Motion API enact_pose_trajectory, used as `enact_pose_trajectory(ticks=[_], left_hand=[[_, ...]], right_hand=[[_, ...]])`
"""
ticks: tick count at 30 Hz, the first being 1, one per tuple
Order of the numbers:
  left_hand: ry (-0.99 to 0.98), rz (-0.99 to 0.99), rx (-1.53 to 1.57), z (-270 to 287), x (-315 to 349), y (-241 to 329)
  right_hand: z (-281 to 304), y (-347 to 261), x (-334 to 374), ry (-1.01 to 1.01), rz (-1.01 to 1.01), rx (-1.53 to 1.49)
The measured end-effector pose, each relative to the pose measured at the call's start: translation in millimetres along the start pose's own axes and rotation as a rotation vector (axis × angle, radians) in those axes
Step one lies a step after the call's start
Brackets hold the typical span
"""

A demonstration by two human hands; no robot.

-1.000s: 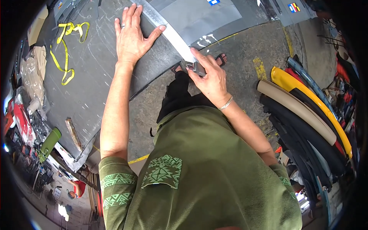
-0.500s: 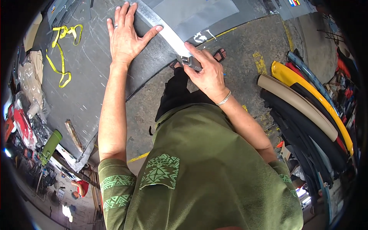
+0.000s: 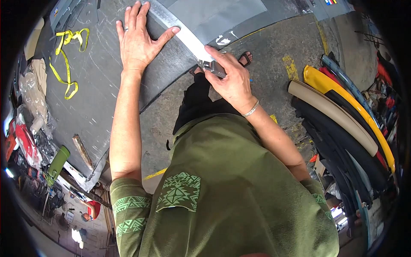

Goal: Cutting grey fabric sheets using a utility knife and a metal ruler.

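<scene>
A long silvery metal straightedge (image 3: 188, 38) lies slantwise over the dark grey worktable, its near end close to the table's edge. My left hand (image 3: 139, 45) is pressed flat to its left, fingers stretched out, with the thumb tip on the straightedge's edge. My right hand (image 3: 231, 75) is closed round a dark block with a shiny end (image 3: 215, 68) at the straightedge's near end; whether the two are joined I cannot tell. The right index finger points along the straightedge's right edge. A smooth grey sheet (image 3: 218, 15) lies to the right of the straightedge.
A tangled yellow tape (image 3: 68, 77) lies on the scratched tabletop (image 3: 98, 96) at left. Yellow (image 3: 342, 94), tan (image 3: 332, 113) and black rolls of material stand at right. A piece of wood (image 3: 82, 150) rests near the table's lower left corner. Another person (image 3: 92, 210) is at lower left.
Both hands keep their places on the straightedge and the dark block. The view has shifted slightly, so the table and tape sit a little further left.
</scene>
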State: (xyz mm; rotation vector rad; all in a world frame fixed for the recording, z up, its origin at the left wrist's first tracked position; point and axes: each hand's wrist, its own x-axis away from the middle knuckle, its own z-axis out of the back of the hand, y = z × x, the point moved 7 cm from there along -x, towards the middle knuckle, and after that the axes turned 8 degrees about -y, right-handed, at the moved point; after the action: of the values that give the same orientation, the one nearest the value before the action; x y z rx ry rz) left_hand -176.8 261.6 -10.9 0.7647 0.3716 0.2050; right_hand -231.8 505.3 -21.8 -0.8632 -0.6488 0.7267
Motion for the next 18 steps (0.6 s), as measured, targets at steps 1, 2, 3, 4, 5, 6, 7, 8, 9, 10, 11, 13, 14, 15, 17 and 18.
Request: enact_pose_trajectory(ticks=[1,2,3,4,5,6,7,8,9,10,11,13,14,15,17,18], left_hand=[[-0.081,0.119,-0.578,-3.5,0.1,-5.9],[-0.081,0.119,-0.578,-3.3,0.0,-5.7],[-0.082,0.119,-0.58,-3.0,0.0,-5.4],[-0.082,0.119,-0.582,-2.7,0.1,-5.1],[-0.082,0.121,-0.583,-2.0,0.5,-5.0],[-0.083,0.125,-0.586,-1.3,1.0,-5.2],[-0.085,0.129,-0.589,-0.4,1.8,-5.3],[-0.086,0.127,-0.586,0.3,-1.8,2.9],[-0.148,0.232,-0.557,0.2,-7.5,9.9],[-0.211,0.336,-0.527,-1.8,-10.1,10.8],[-0.21,0.339,-0.529,0.2,-9.8,12.1],[-0.219,0.343,-0.553,2.3,-9.1,13.1],[-0.219,0.345,-0.553,2.7,-9.0,13.1],[-0.222,0.345,-0.558,2.8,-8.9,12.9],[-0.225,0.346,-0.561,2.7,-9.0,12.9],[-0.23,0.352,-0.565,2.5,-9.0,12.8]], right_hand=[[0.2,0.5,0.0,0.0,-0.002,0.001],[-0.1,0.8,0.0,0.0,0.0,0.001],[-0.4,0.9,0.0,0.0,0.003,0.0],[-0.6,0.8,0.0,-0.001,0.003,0.0],[-0.4,0.1,-0.2,-0.004,0.005,0.001],[-0.6,-0.6,-0.4,-0.007,0.007,0.002],[-0.9,-1.1,-0.5,-0.008,0.008,0.002],[0.0,-0.6,-0.2,-0.005,0.008,0.007],[1.0,0.6,0.2,-0.001,0.007,0.013],[1.8,2.3,0.6,0.002,0.002,0.015],[1.1,1.3,0.3,0.001,0.008,0.018],[0.1,0.0,0.1,-0.002,0.014,0.02],[-0.2,-0.1,0.3,-0.005,0.012,0.027],[-0.5,-0.2,0.5,-0.007,0.009,0.034],[-1.0,0.3,0.4,-0.005,0.018,0.023],[-1.1,0.9,0.2,-0.001,0.027,0.012]])
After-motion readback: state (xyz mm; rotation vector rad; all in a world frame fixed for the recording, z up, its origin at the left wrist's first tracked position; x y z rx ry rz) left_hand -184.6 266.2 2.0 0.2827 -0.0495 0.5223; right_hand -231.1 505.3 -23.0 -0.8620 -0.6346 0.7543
